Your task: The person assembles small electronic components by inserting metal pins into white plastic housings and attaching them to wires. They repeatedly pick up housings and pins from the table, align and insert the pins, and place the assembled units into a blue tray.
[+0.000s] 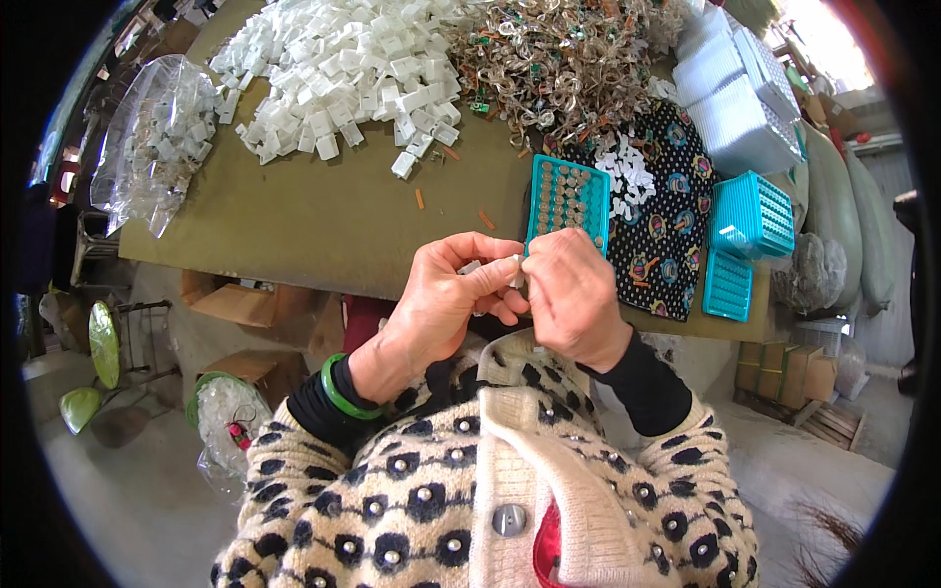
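One white piece (pixel 517 277) | left hand (pixel 441 291), right hand (pixel 572 296) pinching it | direction, long axis: unclear behind fingers

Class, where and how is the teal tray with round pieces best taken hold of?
Probably grip the teal tray by its long left rim, coming from the left: that edge faces olive tabletop, while white pieces crowd the right. Keep it level; round pieces sit inside.

Olive tabletop (pixel 294 220) beneath white pieces (pixel 338 78), patterned cloth (pixel 667 235)
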Motion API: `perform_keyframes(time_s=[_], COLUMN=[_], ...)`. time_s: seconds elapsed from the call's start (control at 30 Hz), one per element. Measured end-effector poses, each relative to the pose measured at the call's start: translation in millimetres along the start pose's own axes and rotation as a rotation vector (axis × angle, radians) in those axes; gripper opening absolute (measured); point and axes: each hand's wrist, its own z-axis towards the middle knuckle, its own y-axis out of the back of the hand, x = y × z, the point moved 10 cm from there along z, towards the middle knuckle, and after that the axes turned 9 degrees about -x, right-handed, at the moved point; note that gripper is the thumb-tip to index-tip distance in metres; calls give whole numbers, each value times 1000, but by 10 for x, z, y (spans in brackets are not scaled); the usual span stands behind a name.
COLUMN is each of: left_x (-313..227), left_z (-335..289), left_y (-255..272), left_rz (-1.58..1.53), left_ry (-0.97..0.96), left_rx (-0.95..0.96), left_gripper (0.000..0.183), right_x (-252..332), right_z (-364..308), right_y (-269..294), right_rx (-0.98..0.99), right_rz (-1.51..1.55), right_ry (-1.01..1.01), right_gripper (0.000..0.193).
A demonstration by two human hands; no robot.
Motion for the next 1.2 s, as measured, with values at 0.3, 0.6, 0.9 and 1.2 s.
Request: perform_keyframes(time_s=[0.3, 0.6, 0.9, 1.2], left_x=[-207, -211, -124, -110], left_z=[16, 87, 127, 133], left_y=[-19, 157, 195, 89], left_rz=[-294, -151, -225, -272], left_ry=[74, -24, 6, -2], left_rx=[85, 16, 39, 124], left_gripper=[24, 14, 18, 17], right_x=[-729, -688, -716, -861], right_z=[106, 766, 741, 885], right_y=[69, -234, -862, -636], right_rx=[-102, -117, 174, -118], right_rz=[331, -361, -224, -876], right_ry=[-519, 82, -81, 190], right_gripper=[2, 9, 9, 6])
